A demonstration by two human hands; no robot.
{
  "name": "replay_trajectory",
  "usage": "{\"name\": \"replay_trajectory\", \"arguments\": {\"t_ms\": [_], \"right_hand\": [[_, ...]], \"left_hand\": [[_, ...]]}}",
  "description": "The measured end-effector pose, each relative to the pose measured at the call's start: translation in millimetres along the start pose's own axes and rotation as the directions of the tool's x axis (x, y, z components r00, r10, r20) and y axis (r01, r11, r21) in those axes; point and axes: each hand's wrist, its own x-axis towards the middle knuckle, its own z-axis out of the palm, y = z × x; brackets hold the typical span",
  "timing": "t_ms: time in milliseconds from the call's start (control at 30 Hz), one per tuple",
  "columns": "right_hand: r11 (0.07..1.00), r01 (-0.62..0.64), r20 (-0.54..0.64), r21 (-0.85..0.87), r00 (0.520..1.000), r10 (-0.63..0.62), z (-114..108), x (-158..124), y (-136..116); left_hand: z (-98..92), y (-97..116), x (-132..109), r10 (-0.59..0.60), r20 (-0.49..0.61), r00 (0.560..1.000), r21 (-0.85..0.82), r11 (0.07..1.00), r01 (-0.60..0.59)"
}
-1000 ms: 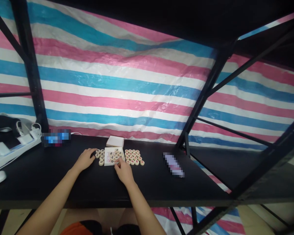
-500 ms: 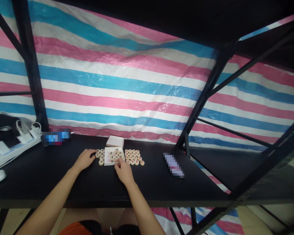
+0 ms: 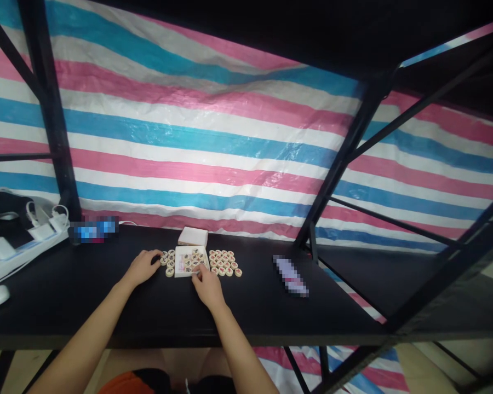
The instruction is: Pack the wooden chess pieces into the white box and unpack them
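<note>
My left hand (image 3: 143,266) rests on the black table, thumb and fingers apart. Its fingertips reach the edge of a small group of xiangqi pieces (image 3: 170,263) with dark characters. Right of these lies a shallow white box (image 3: 181,274) holding several dark-lettered pieces (image 3: 195,263). At the box's near right corner, my right hand (image 3: 208,285) has thumb and fingers closed around its near rim. The right hand covers that corner, so any piece under the fingers is hidden. Red-lettered pieces (image 3: 225,262) stand in rows just right of the box.
A white lid-like box part (image 3: 193,237) lies behind the open box. On the left are a power strip (image 3: 49,241) with plugs and a blurred blue object (image 3: 94,230). A blurred pale object (image 3: 291,276) lies to the right. Black metal posts (image 3: 332,164) frame the table before striped sheeting.
</note>
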Motion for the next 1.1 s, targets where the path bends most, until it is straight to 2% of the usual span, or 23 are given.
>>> {"name": "replay_trajectory", "arguments": {"t_ms": [1100], "right_hand": [[1.0, -0.004, -0.006, -0.006, 1.0, 0.004, 1.1, 0.5, 0.7]], "left_hand": [[-1.5, 0.7, -0.3, 0.022, -0.025, 0.999, -0.023, 0.999, -0.023]]}}
